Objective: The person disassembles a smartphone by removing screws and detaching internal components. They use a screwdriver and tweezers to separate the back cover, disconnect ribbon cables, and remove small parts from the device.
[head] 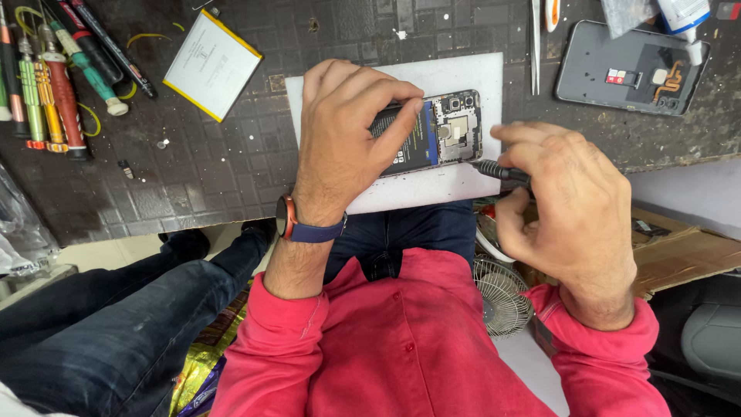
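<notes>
Left hand (343, 131) arched over the opened phone (432, 133), fingertips pressed down on its battery end so the body cannot slide; the thumb side cannot be seen, so whether the phone is pinched or merely pinned flat cannot be told. Right hand (567, 205) closed around the black handle of a small screwdriver (498, 171), fingers curled together about the shaft, with the tip meeting the phone's edge beside the exposed circuit board and camera module. The low, nearly horizontal hold suits working at the side of the casing, though the exact contact point is too small to make out.

The phone lies back-off on a white mat (463, 73) at the near edge of the bench (231, 170), directly before the person; the pale surface probably serves to show up small parts against the dark, gridded bench top. A flat white battery pack with yellow edging (212, 63) rests apart toward the far left. A row of coloured screwdrivers (46, 85) lies at the far left corner, within reach of the left hand. The removed grey back cover (629, 68) sits inside-up near the far right corner, with tweezers (536, 38) between it and the mat. A wristwatch (289, 218) is worn on the left wrist.
</notes>
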